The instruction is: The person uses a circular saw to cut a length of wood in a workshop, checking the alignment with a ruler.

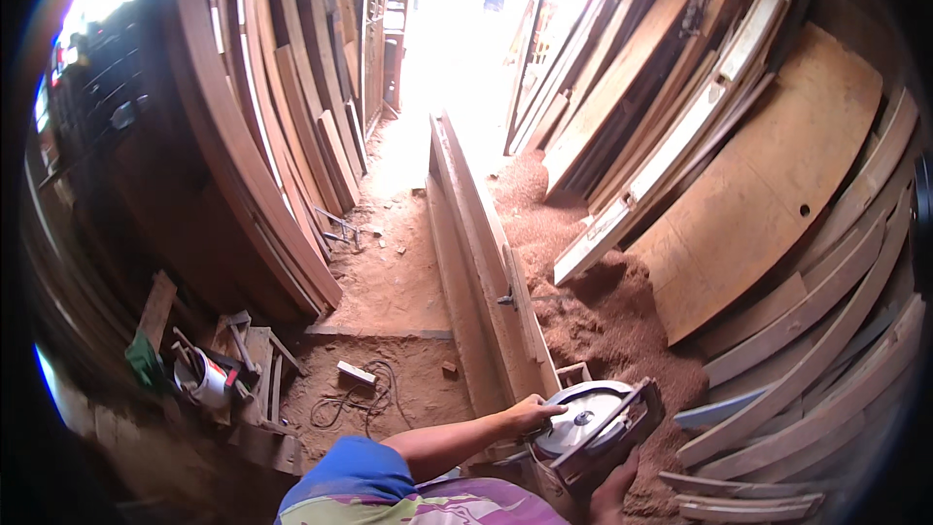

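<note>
Reddish sawdust floor point(389, 282), leaning boards point(617, 92), circular saw point(591, 406)

On my left I see a white bucket point(211, 387) near a green cloth point(145, 362). Plywood point(773, 180) leans on my right.

Dusty reddish floor point(389, 277), planks point(618, 87) leaning along 2 sides, glaring opening point(457, 49), perhaps a doorway

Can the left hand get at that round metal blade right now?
Most likely yes: the left hand is right by the left edge of the round metal blade, with nothing visible blocking the way.
</note>
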`<state>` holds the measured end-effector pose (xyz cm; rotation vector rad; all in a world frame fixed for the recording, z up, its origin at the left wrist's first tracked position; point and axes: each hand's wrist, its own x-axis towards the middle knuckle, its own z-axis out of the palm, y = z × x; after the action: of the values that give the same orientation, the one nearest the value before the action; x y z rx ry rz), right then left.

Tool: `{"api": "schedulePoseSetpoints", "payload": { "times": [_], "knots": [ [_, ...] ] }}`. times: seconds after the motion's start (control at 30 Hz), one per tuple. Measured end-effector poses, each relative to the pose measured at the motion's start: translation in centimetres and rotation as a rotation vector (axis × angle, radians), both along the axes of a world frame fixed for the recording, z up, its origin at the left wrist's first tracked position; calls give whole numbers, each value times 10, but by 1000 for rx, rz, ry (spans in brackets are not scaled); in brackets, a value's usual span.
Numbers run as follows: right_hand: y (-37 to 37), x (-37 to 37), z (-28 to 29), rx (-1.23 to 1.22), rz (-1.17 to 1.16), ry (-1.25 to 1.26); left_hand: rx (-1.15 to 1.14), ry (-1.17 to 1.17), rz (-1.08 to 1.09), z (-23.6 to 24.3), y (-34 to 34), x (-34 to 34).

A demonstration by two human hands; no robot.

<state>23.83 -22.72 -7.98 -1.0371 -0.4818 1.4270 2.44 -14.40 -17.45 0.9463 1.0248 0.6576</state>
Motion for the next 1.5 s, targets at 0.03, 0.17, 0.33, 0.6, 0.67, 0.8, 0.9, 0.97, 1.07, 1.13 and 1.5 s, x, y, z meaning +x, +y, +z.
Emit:
{"api": "schedulePoseSetpoints", "payload": {
  "times": [0.03, 0.17, 0.33, 0.6, 0.67, 0.8, 0.9, 0.97, 1.07, 1.13, 1.5],
  "knots": [
    [-1, 6, -7, 9, 10, 5, 26, 18, -26, 9, -1, -5],
    [3, 26, -41, 35, 69, 50, 276, 136, 324, 75, -49, 7],
    [11, 58, -56, 83, 163, 92, 340, 111, 311, 101, -77, 41],
    [43, 115, -99, 359, 419, -218, 293, 476, 480, 90, -68, 72],
    [48, 124, -107, 741, 303, -868, 256, 454, 497, 116, -59, 75],
    [53, 106, -100, 234, 459, 184, 442, 425, 426, 93, -41, 74],
    [44, 114, -119, 325, 363, -111, 382, 444, 363, 113, -30, 85],
    [37, 113, -126, 113, 247, 74, 443, 575, 340, 93, -21, 83],
    [32, 113, -139, -116, 27, 275, 503, 628, 269, 105, -32, 98],
    [31, 107, -138, -153, 19, 314, 471, 657, 254, 112, -41, 97],
    [17, 167, -137, -305, -158, -144, 387, 109, 373, 111, -69, 112]
  ]
}}
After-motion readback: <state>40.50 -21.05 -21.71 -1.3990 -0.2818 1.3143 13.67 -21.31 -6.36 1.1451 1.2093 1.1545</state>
